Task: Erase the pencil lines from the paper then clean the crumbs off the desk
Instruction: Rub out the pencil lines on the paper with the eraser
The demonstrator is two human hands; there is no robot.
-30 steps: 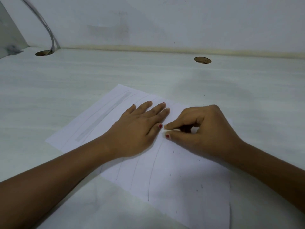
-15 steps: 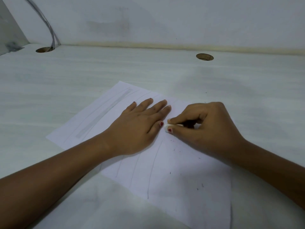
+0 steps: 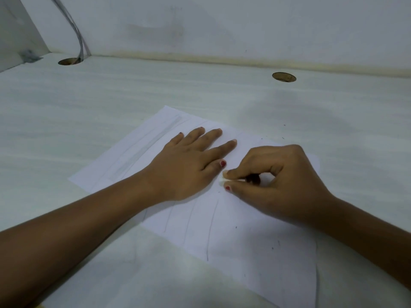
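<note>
A white sheet of paper (image 3: 255, 258) lies at an angle on the pale desk (image 3: 66, 121). Several grey pencil lines (image 3: 212, 230) run across it, and a broad grey smear marks its far left part. My left hand (image 3: 191, 165) lies flat on the sheet, fingers spread, pressing it down. Just to its right, my right hand (image 3: 278, 181) pinches a small white eraser (image 3: 222, 179) between thumb and forefinger, its tip touching the paper beside my left thumb. Tiny dark crumbs (image 3: 272, 248) dot the sheet's near right part.
Two round cable holes are cut into the desk, one at the back left (image 3: 70, 61) with grey cables (image 3: 76, 30) rising from it, one at the back right (image 3: 284, 76). A white wall closes the back. A few specks (image 3: 283, 137) lie on the desk beyond the paper.
My right hand with the eraser has slid a little toward me along the line, then stayed beside my left thumb. The left hand's fingers have spread slightly. The view has shifted a bit.
</note>
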